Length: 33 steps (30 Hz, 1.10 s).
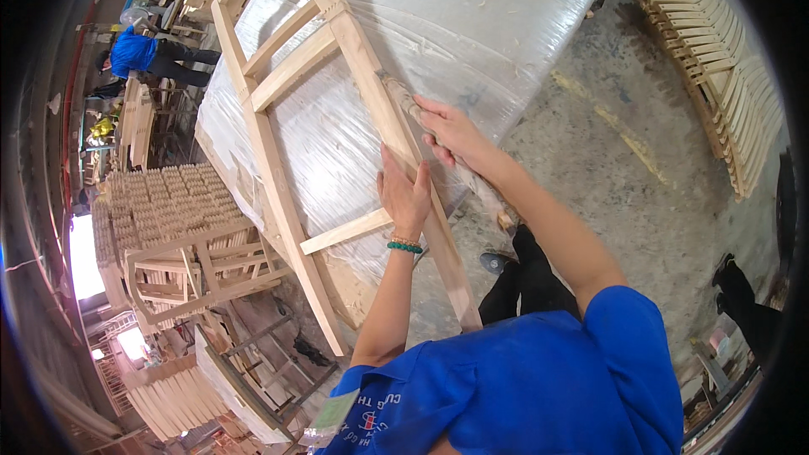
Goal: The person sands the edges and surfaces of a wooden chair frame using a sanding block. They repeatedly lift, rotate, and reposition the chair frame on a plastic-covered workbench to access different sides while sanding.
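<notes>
A pale wooden chair-like frame lies slanted in front of me, with long side rails and several crosspieces. My left hand rests against its right rail near the lower crosspiece, fingers stretched out and thumb apart. A beaded green bracelet circles that wrist. Alongside the same rail runs a long, mottled brown rod-like piece; its exact kind is unclear. My right hand is curled over it, partly hiding its middle. Under the frame is a work surface covered in shiny clear plastic.
Stacked curved wooden slats stand on the concrete floor at right. To the left are a large stack of wooden parts and more assembled frames. Another person in blue bends over wood at far left.
</notes>
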Motion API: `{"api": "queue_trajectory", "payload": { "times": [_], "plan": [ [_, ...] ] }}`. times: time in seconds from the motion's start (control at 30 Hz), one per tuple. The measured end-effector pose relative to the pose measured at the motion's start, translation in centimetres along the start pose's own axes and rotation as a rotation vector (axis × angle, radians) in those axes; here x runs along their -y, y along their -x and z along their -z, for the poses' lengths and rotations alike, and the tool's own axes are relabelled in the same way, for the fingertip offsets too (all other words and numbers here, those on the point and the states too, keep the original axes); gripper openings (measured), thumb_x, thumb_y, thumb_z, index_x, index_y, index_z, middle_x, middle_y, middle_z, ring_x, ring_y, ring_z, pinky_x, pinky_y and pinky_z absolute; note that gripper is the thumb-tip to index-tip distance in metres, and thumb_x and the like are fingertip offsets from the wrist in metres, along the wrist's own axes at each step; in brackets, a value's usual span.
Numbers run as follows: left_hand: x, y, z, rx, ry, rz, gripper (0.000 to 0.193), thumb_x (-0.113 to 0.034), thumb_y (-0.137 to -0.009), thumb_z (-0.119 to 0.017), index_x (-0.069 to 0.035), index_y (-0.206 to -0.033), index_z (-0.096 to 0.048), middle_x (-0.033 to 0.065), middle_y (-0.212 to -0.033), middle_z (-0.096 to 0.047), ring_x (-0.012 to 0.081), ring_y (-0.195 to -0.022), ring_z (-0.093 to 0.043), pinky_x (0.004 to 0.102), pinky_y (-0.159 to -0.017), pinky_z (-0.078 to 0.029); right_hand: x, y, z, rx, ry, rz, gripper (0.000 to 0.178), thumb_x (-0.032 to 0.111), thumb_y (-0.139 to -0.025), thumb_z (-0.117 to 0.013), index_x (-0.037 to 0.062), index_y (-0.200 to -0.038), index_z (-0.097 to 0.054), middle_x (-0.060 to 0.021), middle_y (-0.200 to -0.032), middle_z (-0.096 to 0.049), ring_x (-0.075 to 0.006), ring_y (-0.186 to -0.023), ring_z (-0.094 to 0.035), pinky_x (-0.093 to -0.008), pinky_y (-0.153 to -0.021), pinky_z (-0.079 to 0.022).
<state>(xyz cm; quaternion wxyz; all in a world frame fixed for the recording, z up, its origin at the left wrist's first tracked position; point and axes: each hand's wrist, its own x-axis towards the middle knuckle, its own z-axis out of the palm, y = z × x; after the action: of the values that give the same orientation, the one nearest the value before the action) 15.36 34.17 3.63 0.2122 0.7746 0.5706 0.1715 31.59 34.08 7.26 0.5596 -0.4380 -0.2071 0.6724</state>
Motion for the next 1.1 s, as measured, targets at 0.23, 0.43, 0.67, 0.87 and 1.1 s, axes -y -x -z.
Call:
{"api": "queue_trajectory", "payload": {
  "times": [0.23,0.43,0.67,0.87,1.1],
  "plan": [
    [0.2,0.0,0.0,0.000,0.024,0.014,0.082,-0.033,-0.083,-0.058,0.007,-0.142,-0.018,0.0239,-0.141,-0.038,0.0319,-0.129,-0.039,0.0435,-0.111,-0.018,1.6,-3.1,0.2,0.029,-0.029,-0.107,0.052,0.020,-0.095,-0.048,0.0137,-0.144,-0.032,-0.0006,-0.070,-0.048,-0.0043,-0.040,-0.037,-0.0203,-0.032,-0.029],
    [0.5,0.2,-0.1,-0.037,0.033,-0.022,0.081,-0.031,-0.082,-0.058,0.007,-0.142,-0.018,0.0257,-0.135,-0.043,0.0328,-0.126,-0.042,0.0439,-0.111,-0.019,3.8,-3.5,0.6,0.099,-0.028,-0.197,0.053,0.019,-0.094,-0.049,0.0156,-0.144,-0.030,-0.0001,-0.071,-0.048,-0.0039,-0.043,-0.035,-0.0199,-0.033,-0.028],
    [0.5,0.1,-0.1,-0.018,0.046,-0.020,0.082,-0.031,-0.082,-0.058,0.007,-0.142,-0.018,0.0256,-0.133,-0.046,0.0322,-0.124,-0.045,0.0439,-0.111,-0.018,3.6,-4.6,-1.0,0.008,-0.127,-0.182,0.055,0.019,-0.093,-0.050,0.0133,-0.144,-0.031,-0.0023,-0.070,-0.048,-0.0057,-0.042,-0.038,-0.0223,-0.033,-0.031],
    [0.7,0.0,-0.2,-0.057,0.028,-0.040,0.083,-0.031,-0.081,-0.059,0.008,-0.141,-0.019,0.0240,-0.134,-0.045,0.0315,-0.122,-0.047,0.0438,-0.112,-0.017,3.1,-5.5,-2.2,-0.061,0.114,-0.080,0.054,0.019,-0.093,-0.050,0.0141,-0.144,-0.031,-0.0037,-0.069,-0.049,-0.0067,-0.041,-0.039,-0.0236,-0.031,-0.031],
    [0.6,-0.1,-0.1,-0.054,0.037,-0.033,0.083,-0.031,-0.080,-0.059,0.008,-0.141,-0.019,0.0249,-0.129,-0.049,0.0317,-0.121,-0.048,0.0438,-0.111,-0.018,4.2,-4.8,-0.7,0.034,0.182,-0.103,0.054,0.019,-0.093,-0.049,0.0105,-0.144,-0.031,-0.0039,-0.068,-0.049,-0.0065,-0.040,-0.039,-0.0240,-0.031,-0.032]
  ]
}}
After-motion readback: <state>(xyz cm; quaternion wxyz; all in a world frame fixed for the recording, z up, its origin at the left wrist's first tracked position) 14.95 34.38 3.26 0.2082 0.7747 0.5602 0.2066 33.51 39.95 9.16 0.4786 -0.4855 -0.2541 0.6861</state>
